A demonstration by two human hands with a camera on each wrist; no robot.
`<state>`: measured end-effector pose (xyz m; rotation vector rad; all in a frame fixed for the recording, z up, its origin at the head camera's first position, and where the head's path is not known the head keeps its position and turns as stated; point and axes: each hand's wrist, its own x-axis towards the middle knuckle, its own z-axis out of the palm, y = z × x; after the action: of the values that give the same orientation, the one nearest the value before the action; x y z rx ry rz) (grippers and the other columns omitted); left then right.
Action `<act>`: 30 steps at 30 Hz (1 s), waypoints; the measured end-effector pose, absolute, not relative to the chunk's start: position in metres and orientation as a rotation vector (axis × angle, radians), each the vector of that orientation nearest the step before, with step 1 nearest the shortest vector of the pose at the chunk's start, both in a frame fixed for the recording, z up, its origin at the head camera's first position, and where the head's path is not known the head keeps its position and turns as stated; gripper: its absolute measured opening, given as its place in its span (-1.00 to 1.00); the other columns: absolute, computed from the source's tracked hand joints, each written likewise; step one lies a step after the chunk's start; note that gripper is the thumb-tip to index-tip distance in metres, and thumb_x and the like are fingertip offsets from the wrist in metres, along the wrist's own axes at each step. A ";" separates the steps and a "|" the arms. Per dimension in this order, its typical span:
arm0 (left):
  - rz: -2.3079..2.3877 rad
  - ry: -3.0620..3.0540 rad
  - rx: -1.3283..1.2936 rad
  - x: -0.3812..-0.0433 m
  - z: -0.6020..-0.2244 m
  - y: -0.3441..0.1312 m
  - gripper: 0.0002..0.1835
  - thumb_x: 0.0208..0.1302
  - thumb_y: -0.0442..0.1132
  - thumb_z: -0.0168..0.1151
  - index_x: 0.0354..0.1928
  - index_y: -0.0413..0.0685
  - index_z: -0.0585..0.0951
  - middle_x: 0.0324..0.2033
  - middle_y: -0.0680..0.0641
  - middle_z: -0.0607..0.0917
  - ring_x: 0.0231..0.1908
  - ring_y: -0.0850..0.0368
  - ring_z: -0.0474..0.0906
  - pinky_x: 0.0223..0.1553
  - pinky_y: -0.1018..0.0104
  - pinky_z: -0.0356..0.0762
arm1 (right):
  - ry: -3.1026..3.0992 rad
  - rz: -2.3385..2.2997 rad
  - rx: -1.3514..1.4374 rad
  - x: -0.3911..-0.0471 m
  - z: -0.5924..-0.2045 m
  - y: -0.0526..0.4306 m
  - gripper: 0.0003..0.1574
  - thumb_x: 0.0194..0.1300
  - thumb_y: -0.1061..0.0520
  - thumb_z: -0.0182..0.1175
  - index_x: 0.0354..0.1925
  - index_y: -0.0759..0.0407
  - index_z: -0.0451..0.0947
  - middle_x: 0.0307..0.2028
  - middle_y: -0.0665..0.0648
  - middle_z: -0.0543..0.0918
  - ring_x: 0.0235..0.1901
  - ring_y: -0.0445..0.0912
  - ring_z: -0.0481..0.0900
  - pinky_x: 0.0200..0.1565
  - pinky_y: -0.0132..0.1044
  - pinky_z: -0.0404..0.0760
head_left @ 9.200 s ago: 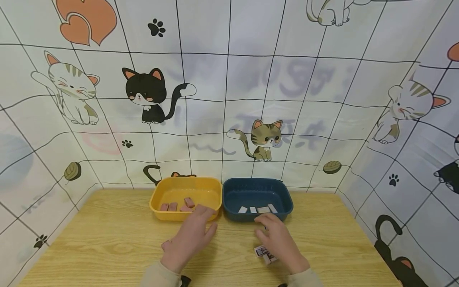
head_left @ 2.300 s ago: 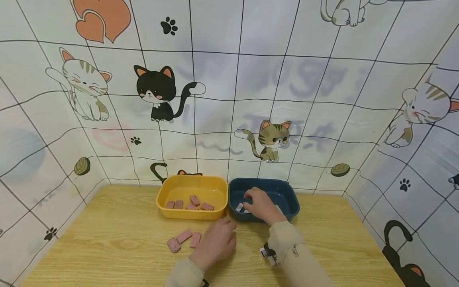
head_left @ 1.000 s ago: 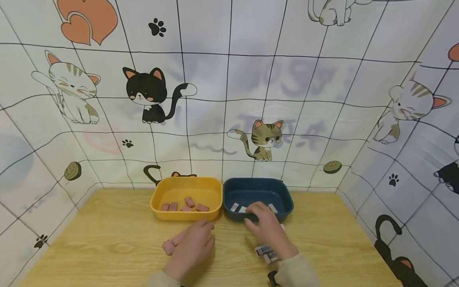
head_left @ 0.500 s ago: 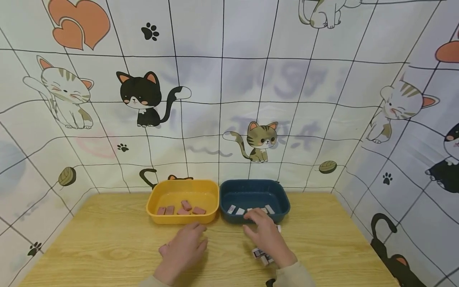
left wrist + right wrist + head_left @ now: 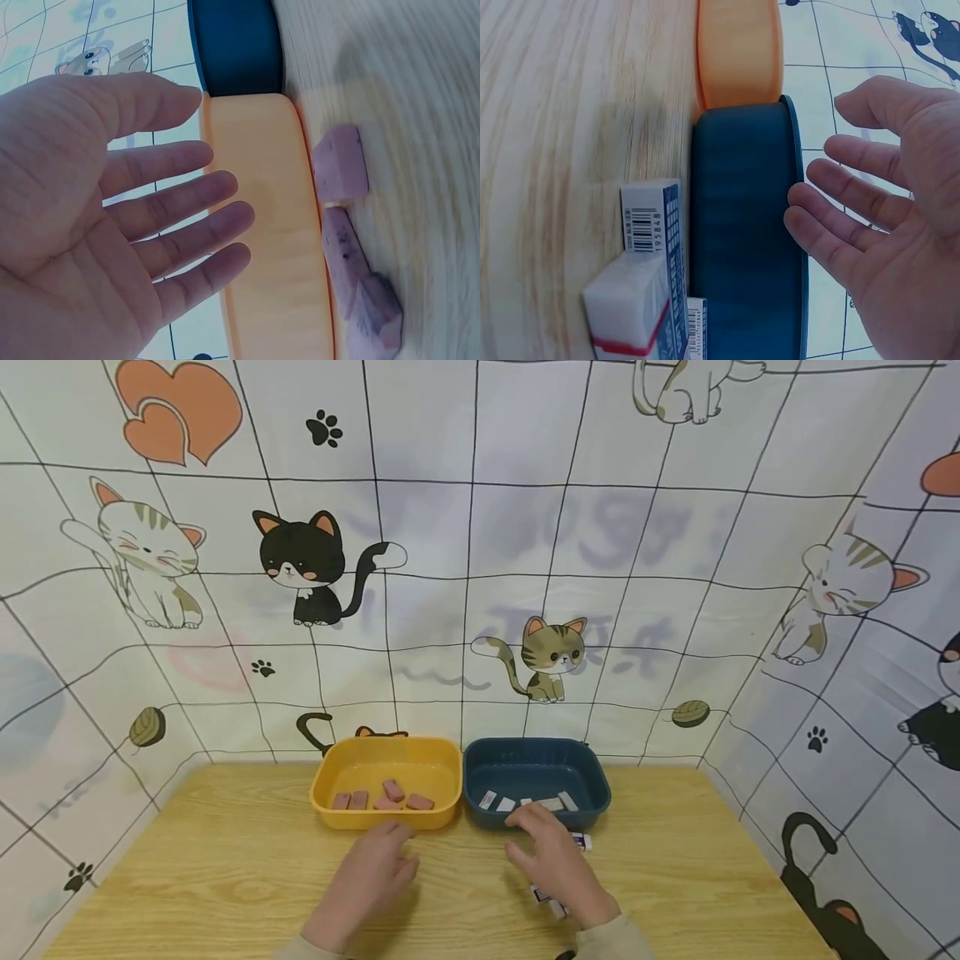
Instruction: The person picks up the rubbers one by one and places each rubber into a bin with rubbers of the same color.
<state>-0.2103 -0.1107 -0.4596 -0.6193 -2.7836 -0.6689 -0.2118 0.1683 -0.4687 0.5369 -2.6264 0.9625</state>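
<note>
My left hand (image 5: 367, 877) hovers in front of the yellow tray (image 5: 386, 819), its fingers relaxed and holding nothing. Several pink blocks (image 5: 341, 165) lie on the table by that tray in the left wrist view; the hand hides them in the head view. Inside the tray are several more pink blocks (image 5: 393, 790). My right hand (image 5: 558, 868) is empty too, fingers loosely bent, close to the front wall of the dark blue tray (image 5: 480, 817). White erasers in printed barcode sleeves (image 5: 643, 217) lie on the table beneath it. Several white erasers (image 5: 506, 805) sit in the blue tray.
Both trays stand side by side at the back of the wooden table (image 5: 247, 860), against a cat-patterned cloth backdrop (image 5: 427, 610). One sleeved eraser (image 5: 581, 842) lies right in front of the blue tray.
Since 2.3 s ago my right hand has come out of the blue tray, empty. My left hand has shifted left over the pink blocks. Compared with 9.2 s ago, each tray shows more pieces.
</note>
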 end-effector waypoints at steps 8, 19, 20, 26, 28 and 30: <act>-0.686 -2.757 -0.632 -0.213 -0.462 -0.118 -0.75 0.14 -0.34 0.44 -0.12 -0.16 0.69 -0.25 -0.04 0.66 -0.33 0.21 0.50 -0.23 0.21 0.59 | -2.617 0.956 0.608 -0.210 -0.471 0.167 -0.74 0.30 0.27 0.37 -0.03 0.17 0.66 -0.02 0.00 0.61 0.09 0.05 0.62 0.07 0.04 0.64; -0.702 -2.729 -0.726 -0.218 -0.467 -0.128 -0.75 0.12 -0.38 0.40 -0.12 -0.19 0.69 -0.37 0.02 0.58 -0.42 0.26 0.35 -0.34 0.31 0.46 | -2.579 0.872 0.664 -0.207 -0.471 0.161 -0.73 0.26 0.24 0.38 -0.05 0.12 0.67 -0.05 -0.03 0.61 -0.03 -0.11 0.60 0.01 -0.09 0.66; -0.701 -2.733 -0.732 -0.219 -0.468 -0.128 -0.75 0.13 -0.38 0.41 -0.12 -0.19 0.69 -0.38 0.02 0.57 -0.42 0.26 0.35 -0.35 0.32 0.45 | -2.583 0.872 0.666 -0.207 -0.470 0.160 -0.72 0.26 0.24 0.38 -0.04 0.12 0.67 -0.04 -0.02 0.61 -0.03 -0.11 0.59 0.02 -0.08 0.66; -0.688 -2.760 -0.736 -0.220 -0.472 -0.131 -0.78 0.15 -0.37 0.43 -0.13 -0.21 0.71 -0.36 0.01 0.61 -0.42 0.27 0.35 -0.37 0.35 0.46 | -2.645 0.877 0.687 -0.204 -0.469 0.153 -0.69 0.27 0.23 0.37 0.00 0.14 0.66 -0.02 0.01 0.60 -0.01 -0.12 0.57 0.05 -0.11 0.65; -0.691 -2.757 -0.744 -0.220 -0.473 -0.132 -0.81 0.17 -0.38 0.43 -0.16 -0.19 0.71 -0.38 0.02 0.61 -0.44 0.28 0.35 -0.39 0.37 0.46 | -2.674 0.873 0.688 -0.203 -0.469 0.150 -0.69 0.29 0.22 0.35 0.02 0.15 0.65 -0.01 0.01 0.60 0.00 -0.12 0.56 0.07 -0.10 0.64; -0.687 -2.757 -0.755 -0.219 -0.474 -0.132 -0.84 0.18 -0.38 0.42 -0.19 -0.17 0.71 -0.39 0.03 0.60 -0.44 0.30 0.36 -0.41 0.38 0.45 | -2.698 0.869 0.691 -0.201 -0.468 0.146 -0.68 0.30 0.21 0.33 0.04 0.16 0.65 0.01 0.00 0.60 0.01 -0.11 0.57 0.09 -0.08 0.64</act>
<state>-0.2193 -0.1321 -0.4737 -0.7547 -2.7572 -0.6872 -0.2011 0.1461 -0.4684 0.6913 -2.6976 0.8687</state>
